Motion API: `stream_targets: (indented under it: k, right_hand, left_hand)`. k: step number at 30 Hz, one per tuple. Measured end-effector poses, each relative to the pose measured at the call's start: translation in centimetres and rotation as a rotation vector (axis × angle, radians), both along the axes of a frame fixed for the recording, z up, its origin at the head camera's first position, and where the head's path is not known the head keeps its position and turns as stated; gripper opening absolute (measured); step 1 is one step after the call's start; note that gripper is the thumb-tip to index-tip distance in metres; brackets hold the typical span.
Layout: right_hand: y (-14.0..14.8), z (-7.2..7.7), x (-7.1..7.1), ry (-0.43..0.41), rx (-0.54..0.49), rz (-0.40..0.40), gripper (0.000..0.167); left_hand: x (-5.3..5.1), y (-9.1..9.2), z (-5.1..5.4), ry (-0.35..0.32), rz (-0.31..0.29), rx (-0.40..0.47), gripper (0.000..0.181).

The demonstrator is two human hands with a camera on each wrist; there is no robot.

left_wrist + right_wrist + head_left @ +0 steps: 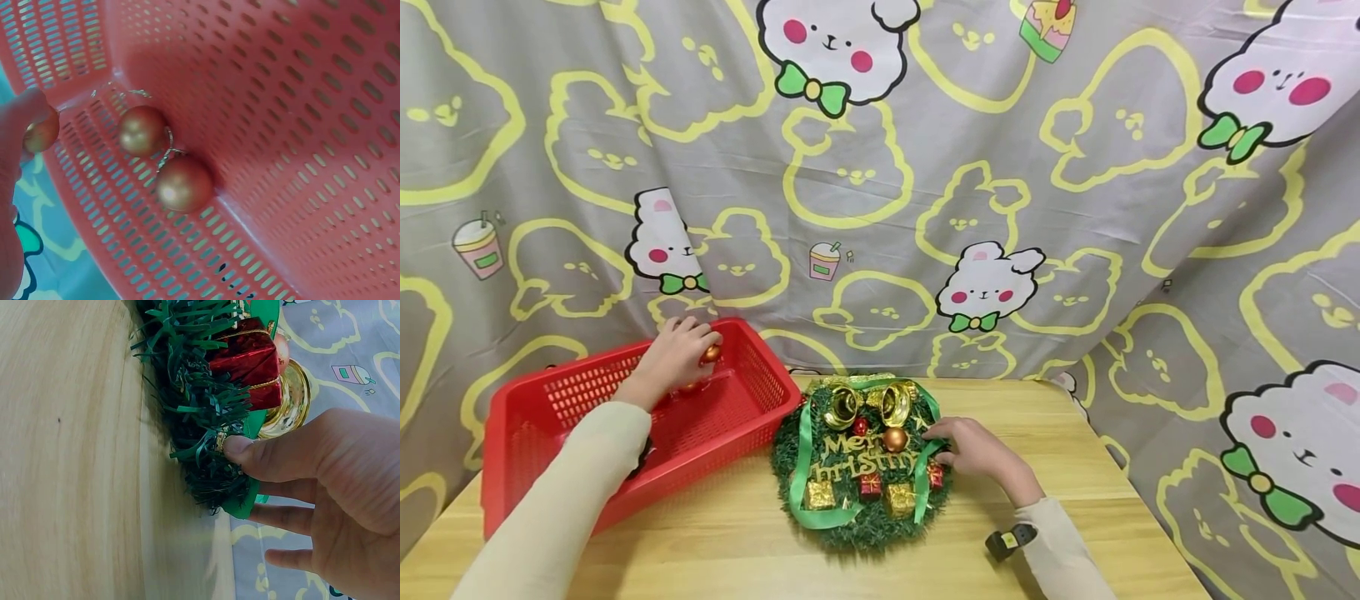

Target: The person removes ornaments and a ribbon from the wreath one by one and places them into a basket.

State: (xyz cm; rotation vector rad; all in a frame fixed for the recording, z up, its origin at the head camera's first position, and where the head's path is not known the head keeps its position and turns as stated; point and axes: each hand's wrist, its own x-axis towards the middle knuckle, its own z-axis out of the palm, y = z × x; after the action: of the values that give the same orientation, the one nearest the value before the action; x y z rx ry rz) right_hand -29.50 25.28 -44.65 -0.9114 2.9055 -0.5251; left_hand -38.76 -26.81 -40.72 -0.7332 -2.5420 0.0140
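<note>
Over the red plastic basket (730, 425), my left hand (676, 358) holds a copper-gold Christmas ball (711, 354); in the left wrist view that ball (41, 132) shows beside the thumb. Two similar balls (184, 184) with twisted cords lie against the basket wall. On the table lies a green Christmas wreath (868, 533) with gold bells (895, 404), gold lettering, small gift boxes (820, 496), green ribbon (805, 454) and a copper ball (895, 439). My right hand (973, 450) grips the wreath's right edge by the ribbon, thumb against the tinsel; the fingertips are partly hidden.
The basket stands at the left of the wooden table (1045, 417), its right end close to the wreath. A dark object (643, 454) inside it is mostly hidden by my left sleeve. A patterned curtain (880, 250) hangs behind and to the right.
</note>
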Motion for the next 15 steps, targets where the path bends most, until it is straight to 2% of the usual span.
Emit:
stream_targets:
  k: [5,15]
  right_hand:
    - [-0.05,0.13,0.01,-0.006,0.0,0.006,0.038]
    - [-0.02,0.04,0.02,0.009,-0.001,0.012,0.038]
  left_hand:
    - [0.18,-0.02,-0.47,-0.046,0.023,-0.014,0.039]
    - [0.16,0.29,-0.9,-0.074,0.025,-0.036,0.039]
